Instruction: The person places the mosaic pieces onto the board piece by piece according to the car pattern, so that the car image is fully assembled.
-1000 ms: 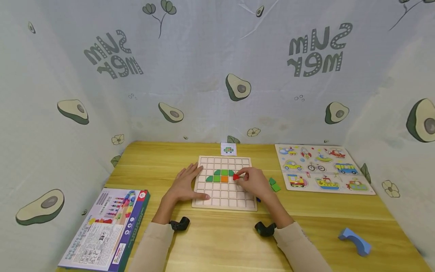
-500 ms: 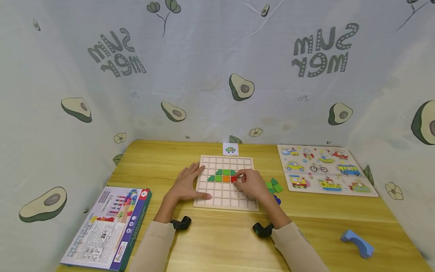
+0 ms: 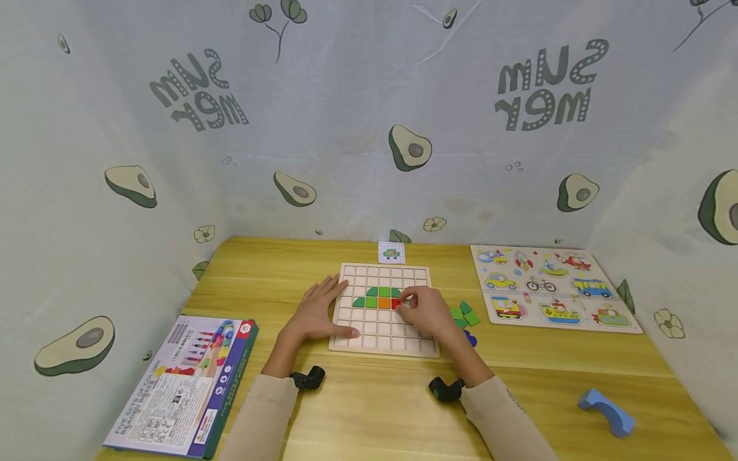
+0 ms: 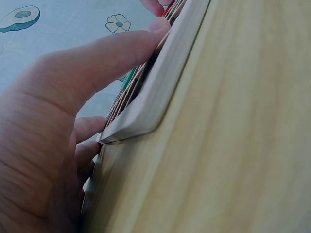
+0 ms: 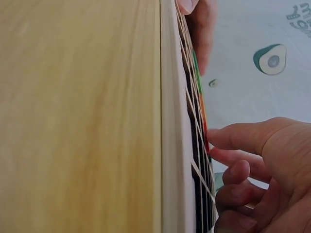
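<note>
A wooden grid board [image 3: 369,328] lies on the table, with green tiles [image 3: 371,302] and an orange tile [image 3: 384,303] set in its cells. My left hand [image 3: 314,315] spreads over the board's left edge, the thumb resting on the grid and the other fingers along the side. With thumb and forefinger my right hand [image 3: 425,312] pinches a red tile [image 3: 395,303] down at the cell right of the orange one. The right wrist view shows those fingertips right at the red tile [image 5: 207,141], the other fingers curled beneath.
Loose green tiles [image 3: 464,315] and blue pieces [image 3: 471,339] lie right of the board. Behind it is a small picture card [image 3: 391,252]. A vehicle puzzle board [image 3: 553,288] is at the back right, a blue arch block [image 3: 607,413] front right, a box [image 3: 181,387] front left.
The red tile has come down from above the board into the row beside the orange tile. My left hand keeps its place on the board. The head view has shifted slightly.
</note>
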Action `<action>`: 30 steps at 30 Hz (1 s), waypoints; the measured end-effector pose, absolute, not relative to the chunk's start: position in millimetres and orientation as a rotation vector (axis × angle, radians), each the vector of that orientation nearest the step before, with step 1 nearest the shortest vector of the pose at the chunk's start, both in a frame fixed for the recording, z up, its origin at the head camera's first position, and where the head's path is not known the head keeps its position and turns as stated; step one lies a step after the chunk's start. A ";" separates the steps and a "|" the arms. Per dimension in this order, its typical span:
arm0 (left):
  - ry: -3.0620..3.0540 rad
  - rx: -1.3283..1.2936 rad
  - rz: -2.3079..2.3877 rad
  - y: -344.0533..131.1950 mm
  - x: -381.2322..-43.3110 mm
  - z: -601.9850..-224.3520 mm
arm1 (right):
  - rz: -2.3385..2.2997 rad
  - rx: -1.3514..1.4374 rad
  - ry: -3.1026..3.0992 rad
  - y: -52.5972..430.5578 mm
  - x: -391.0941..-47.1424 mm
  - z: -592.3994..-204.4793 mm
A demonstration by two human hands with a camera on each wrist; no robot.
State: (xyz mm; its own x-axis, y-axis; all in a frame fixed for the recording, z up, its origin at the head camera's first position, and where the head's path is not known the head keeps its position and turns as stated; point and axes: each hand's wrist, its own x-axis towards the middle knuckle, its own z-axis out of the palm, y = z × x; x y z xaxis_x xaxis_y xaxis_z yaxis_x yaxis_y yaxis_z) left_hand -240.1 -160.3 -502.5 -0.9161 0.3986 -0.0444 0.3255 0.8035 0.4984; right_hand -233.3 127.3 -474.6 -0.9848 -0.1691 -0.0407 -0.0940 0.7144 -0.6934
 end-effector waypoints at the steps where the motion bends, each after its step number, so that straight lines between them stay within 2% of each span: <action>1: 2.844 0.573 0.746 -160.2 -240.1 -502.8 | -1.134 -0.216 2.820 128.7 -233.2 -473.6; 12: 2.842 0.568 0.747 -158.3 -238.9 -502.1 | -1.168 -0.215 2.931 168.1 -231.3 -457.7; 30: 2.834 0.574 0.760 -160.1 -238.1 -501.4 | -1.072 -0.151 2.948 233.2 -219.4 -462.4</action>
State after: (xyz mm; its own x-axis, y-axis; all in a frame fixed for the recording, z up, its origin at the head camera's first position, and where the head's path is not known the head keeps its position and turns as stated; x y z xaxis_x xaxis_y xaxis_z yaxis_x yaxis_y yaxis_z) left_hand -238.1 -160.1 -501.4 -0.9151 0.4006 -0.0466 0.3236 0.7981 0.5082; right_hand -219.4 233.2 -462.4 -0.9954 -0.0909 0.0317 -0.0901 0.7622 -0.6411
